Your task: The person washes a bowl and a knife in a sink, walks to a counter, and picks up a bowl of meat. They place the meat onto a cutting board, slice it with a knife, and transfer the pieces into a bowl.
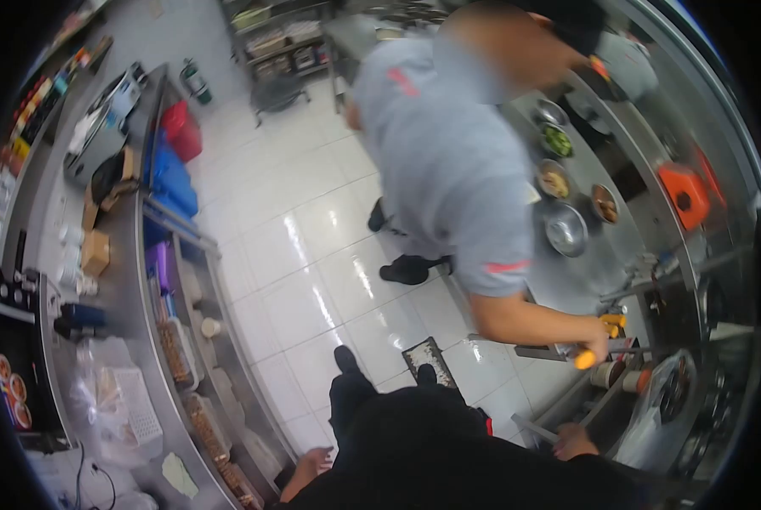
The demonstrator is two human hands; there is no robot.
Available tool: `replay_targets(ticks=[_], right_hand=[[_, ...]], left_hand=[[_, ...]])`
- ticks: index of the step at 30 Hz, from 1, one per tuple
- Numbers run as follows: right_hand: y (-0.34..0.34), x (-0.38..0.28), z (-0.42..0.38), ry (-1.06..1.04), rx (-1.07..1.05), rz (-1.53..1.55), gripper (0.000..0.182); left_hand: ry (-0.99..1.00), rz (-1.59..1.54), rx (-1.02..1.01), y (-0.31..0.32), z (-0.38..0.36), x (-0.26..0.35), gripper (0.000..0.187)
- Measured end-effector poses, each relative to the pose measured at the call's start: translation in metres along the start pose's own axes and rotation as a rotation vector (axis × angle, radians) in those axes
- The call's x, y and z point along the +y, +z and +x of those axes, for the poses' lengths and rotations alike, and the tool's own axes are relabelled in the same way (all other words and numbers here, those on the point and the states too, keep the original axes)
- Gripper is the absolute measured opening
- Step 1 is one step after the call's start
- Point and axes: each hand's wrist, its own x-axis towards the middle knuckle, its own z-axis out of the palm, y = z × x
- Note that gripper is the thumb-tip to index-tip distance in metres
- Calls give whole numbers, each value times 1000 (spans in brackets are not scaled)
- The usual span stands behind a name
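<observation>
My left hand hangs low beside my dark-clothed leg, near the left counter's edge. Its fingers are loosely bent and slightly apart, and I make out nothing in them. On the other side, my right hand rests at a metal drawer edge, its fingers curled over the metal. A clear plastic bag lies just right of that hand. Ahead, a co-worker in a grey shirt reaches toward the right station, one hand at yellow-handled utensils.
Metal bowls of food stand on the right counter. The left counter carries a white basket and a cardboard box, above shelves of containers. A floor mat lies by my feet. The co-worker stands partly across the tiled aisle.
</observation>
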Motion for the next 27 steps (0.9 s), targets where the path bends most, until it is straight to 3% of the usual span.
replay_targets(ticks=[1, 3, 7, 9, 10, 11, 12, 13, 14, 16, 18, 21, 23, 25, 27], right_hand=[[18, -54, -9, -89, -53, -91, 40], [38, -153, -15, 36, -120, 315, 40], [24, -312, -26, 71, -211, 591, 43], [5, -370, -29, 0, -179, 509, 46], [-11, -400, -31, -101, -91, 419, 48], [-25, -428, -37, -97, -77, 331, 51], [-51, -467, -65, -94, -60, 243, 53], [-75, -498, -85, -93, -42, 156, 56], [-91, -522, -90, -149, 105, 62, 57], [-121, -571, -99, -255, 392, -116, 58], [-174, -645, -171, -312, 453, -65, 50], [-243, -743, -225, -551, 466, -6, 44], [-280, -804, -233, -860, 480, 152, 43], [-327, -867, -251, -986, 330, 250, 45], [-367, -933, -256, -1165, 481, 185, 43]], left_hand=[[-292, -28, 214, -7, -7, 4, 54], [-579, -430, 284, -74, 28, 38, 57], [-243, 35, 690, -216, 65, 188, 47], [6, 268, 882, -268, 79, 305, 46], [10, 447, 853, -286, 83, 375, 50], [147, 497, 938, -273, 75, 446, 51], [295, 591, 926, -320, 113, 481, 52], [418, 527, 931, -311, 113, 535, 53], [537, 465, 936, -280, 99, 600, 54], [588, 528, 958, -243, 81, 701, 55], [587, 661, 960, -237, 77, 785, 56], [634, 819, 1009, -256, 83, 867, 54], [730, 944, 1052, -294, 95, 915, 51], [851, 1086, 1077, -357, 106, 913, 48], [785, 979, 1030, -433, 120, 876, 45]])
